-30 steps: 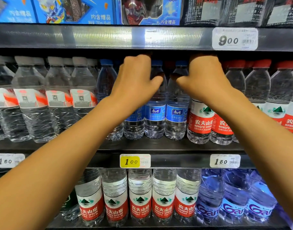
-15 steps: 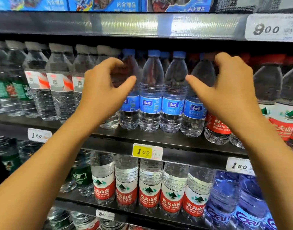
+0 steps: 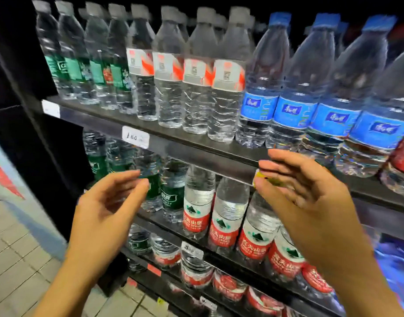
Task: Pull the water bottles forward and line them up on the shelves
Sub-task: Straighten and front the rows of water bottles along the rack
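Hovering in front of the shelving, both hands are empty as I read the head view. The left hand (image 3: pixel 109 209) sits low and left, palm turned inward, its grip spread loosely with fingers half curled and nothing between them. The right hand (image 3: pixel 310 202) is level with it on the right, also spread, fingers extended toward the left; its fingertips (image 3: pixel 268 167) overlap a yellow price tag (image 3: pixel 265 177) on the upper shelf edge (image 3: pixel 196 152), but I cannot tell whether they touch it.

Water bottles, upper shelf: they stand upright in a front row above both hands. From the left, green-labelled bottles (image 3: pixel 98 76), then red-and-white-labelled bottles (image 3: pixel 196 74) with grey caps, then blue-labelled bottles (image 3: pixel 294 110) with blue caps. More caps show behind the front row. The blue-labelled ones are just above the right hand, apart from it.

Middle shelf (image 3: pixel 164 227): dark green-labelled bottles (image 3: pixel 173 197) lie straight beyond the left fingertips, near but not touched; red-labelled bottles (image 3: pixel 196 220) stand in the gap between the two hands, running on behind the right palm. The green ones sit further back than the red.

Bottom shelf: more red-labelled stock, blurred. A white price tag (image 3: pixel 135 137) reads roughly 1.60. Tiled floor (image 3: pixel 15 266) at lower left. The whole frame is tilted and motion-blurred.
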`<state>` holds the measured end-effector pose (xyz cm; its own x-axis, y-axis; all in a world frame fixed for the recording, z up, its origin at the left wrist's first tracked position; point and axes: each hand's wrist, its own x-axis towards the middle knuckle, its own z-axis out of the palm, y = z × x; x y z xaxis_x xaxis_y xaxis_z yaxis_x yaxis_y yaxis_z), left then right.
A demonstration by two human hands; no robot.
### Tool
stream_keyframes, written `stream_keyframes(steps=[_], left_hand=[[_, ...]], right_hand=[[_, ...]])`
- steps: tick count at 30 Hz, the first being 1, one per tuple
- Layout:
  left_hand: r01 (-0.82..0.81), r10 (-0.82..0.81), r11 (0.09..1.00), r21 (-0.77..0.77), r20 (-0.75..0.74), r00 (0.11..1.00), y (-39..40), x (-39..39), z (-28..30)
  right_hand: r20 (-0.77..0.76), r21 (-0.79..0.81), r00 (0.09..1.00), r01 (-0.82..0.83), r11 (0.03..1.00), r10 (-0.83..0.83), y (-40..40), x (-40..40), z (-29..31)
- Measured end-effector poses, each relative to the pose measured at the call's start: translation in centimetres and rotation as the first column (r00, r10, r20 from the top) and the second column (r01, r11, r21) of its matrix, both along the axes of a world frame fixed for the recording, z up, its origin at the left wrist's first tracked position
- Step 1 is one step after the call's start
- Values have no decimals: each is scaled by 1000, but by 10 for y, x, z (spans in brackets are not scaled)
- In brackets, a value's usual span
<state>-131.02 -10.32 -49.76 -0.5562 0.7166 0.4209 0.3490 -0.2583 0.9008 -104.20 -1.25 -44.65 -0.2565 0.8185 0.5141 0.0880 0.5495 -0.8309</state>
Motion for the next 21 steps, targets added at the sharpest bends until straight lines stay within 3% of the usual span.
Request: stream_keyframes(steps=[4,10,16,21], left_hand=[[22,-24,1000,14,138,990,-17,-35,-17],[123,-120,992,-20,131,984,-6,-103,-14],[313,-312,949,-37,16,950,31,-149,21],[439,-431,898,38,-124,894,69,-145,62]], right_hand=[[34,-52,999,-15,999,17,-16,-35,-21],[-56,-60,996,70,996,-74,-25,-99,-31],[-198,-28,963,183,983,-185,-25,-151,-16],[-143,89,948,297,951,-283,-16,-155,24]])
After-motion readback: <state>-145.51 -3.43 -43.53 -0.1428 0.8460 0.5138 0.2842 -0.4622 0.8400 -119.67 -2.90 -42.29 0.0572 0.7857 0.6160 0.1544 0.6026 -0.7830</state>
